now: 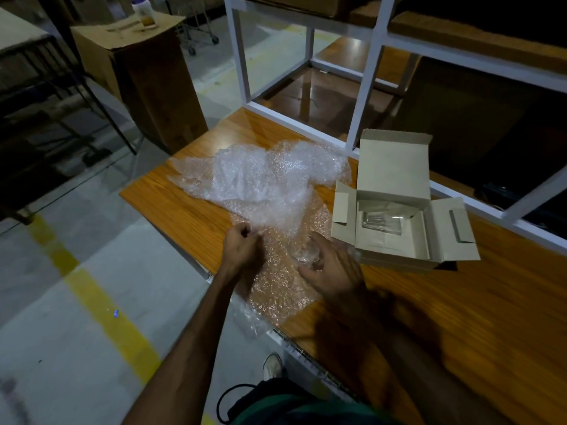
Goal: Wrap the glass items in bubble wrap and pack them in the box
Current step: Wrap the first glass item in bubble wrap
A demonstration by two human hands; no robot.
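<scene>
A crumpled sheet of clear bubble wrap [260, 185] lies spread over the left end of the wooden table [460, 302]. My left hand [242, 250] is closed on the wrap's near edge. My right hand [331, 268] grips a clear drinking glass [303, 251] that rests on the wrap. To the right stands an open cardboard box [395, 167] with its flaps out. Inside the box lies another clear glass [380, 222].
A white metal shelf frame [365, 87] rises right behind the wrap and the box. A tall cardboard carton [138, 81] with a jar on top stands on the floor at the back left. The table's left edge drops to a grey floor with yellow stripes [101, 305].
</scene>
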